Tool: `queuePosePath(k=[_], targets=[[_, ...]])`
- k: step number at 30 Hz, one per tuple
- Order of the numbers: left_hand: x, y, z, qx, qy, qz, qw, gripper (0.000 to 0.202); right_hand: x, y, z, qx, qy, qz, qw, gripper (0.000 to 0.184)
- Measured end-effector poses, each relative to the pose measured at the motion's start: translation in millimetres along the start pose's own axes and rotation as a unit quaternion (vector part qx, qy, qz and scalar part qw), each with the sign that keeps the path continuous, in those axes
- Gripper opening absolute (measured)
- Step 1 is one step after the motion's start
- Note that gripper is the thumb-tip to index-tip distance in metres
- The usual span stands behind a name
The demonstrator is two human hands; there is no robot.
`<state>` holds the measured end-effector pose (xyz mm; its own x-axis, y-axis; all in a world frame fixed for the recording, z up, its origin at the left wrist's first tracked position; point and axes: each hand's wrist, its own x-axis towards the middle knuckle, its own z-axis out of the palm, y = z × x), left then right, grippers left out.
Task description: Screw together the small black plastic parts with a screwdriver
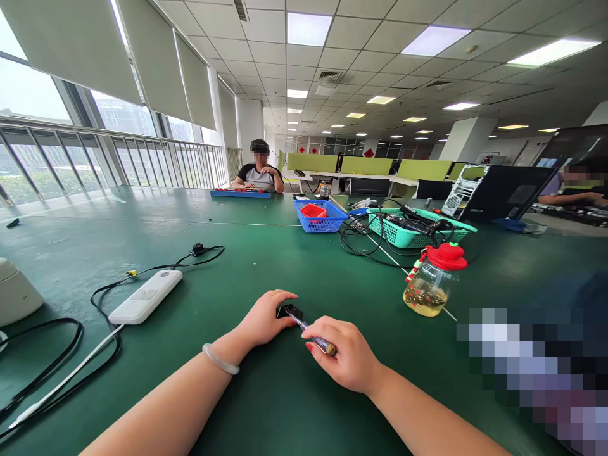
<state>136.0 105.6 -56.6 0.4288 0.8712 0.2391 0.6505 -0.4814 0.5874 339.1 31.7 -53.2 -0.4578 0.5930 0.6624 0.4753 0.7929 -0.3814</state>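
Observation:
My left hand (266,318) is closed around a small black part (291,311) on the green table, thumb and fingers on either side of it. What kind of part it is, I cannot make out. A screwdriver (313,334) with a clear purplish handle is gripped in my right hand (346,352). It slants up toward me, and its tip meets the black part. Whether the tip sits in a screw is too small to see. A pale bangle circles my left wrist.
Left on the green table (213,380) lie a white power bank (147,296) and black cables (99,297). A red-lidded glass bottle (430,285) stands right. Behind are a blue basket (320,218), a teal basket (413,237) with cables, and a seated person (259,174).

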Motion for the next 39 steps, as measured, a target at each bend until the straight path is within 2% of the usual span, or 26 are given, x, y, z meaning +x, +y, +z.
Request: queuePosePath(k=[5,14,32,39], targets=[[1.6,-0.7,0.2,-0.018,-0.039,-0.003,0.999,0.045,-0.9,-0.3,0.0,0.000,-0.008,0.006,1.000,0.013],[3.3,-6.1,3.8,-0.007,-0.035,0.003,0.999,0.042,-0.4,-2.1,2.8,-0.021,-0.033,0.015,0.999,0.013],[1.9,-3.0,2.3,0.023,-0.048,-0.011,0.999,0.038,0.4,-11.3,2.0,-0.132,-0.028,-0.060,0.989,0.011],[2.4,-1.5,1.8,0.024,-0.052,-0.018,0.998,0.039,-0.5,-14.1,4.4,-0.166,-0.054,-0.083,0.981,0.010]])
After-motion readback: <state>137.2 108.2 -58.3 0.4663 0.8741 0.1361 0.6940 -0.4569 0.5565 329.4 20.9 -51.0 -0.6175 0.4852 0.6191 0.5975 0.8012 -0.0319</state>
